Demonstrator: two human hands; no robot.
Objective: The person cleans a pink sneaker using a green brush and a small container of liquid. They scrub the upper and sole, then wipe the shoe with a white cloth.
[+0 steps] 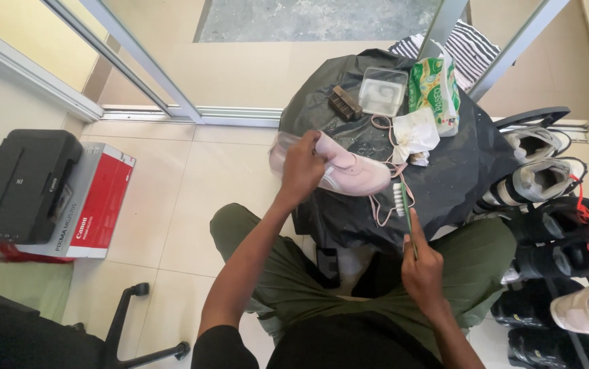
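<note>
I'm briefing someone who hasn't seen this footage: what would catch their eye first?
First, the pale pink shoe at the centre, held by the left hand over a small table draped in black plastic. Next, the toothbrush in the right hand, bristles beside the shoe. At the right edge stands a rack of shoes.

We saw a bright scene in even daylight, which came from the glass door [171, 61] at twelve o'clock. Shadows were soft and short. The black cover [444, 171] of the table gave small glare spots. The pink shoe [349, 171] and the left hand [301, 167] were a little blurred. Straight lines bent toward the edges, especially at nine and three o'clock.
</note>
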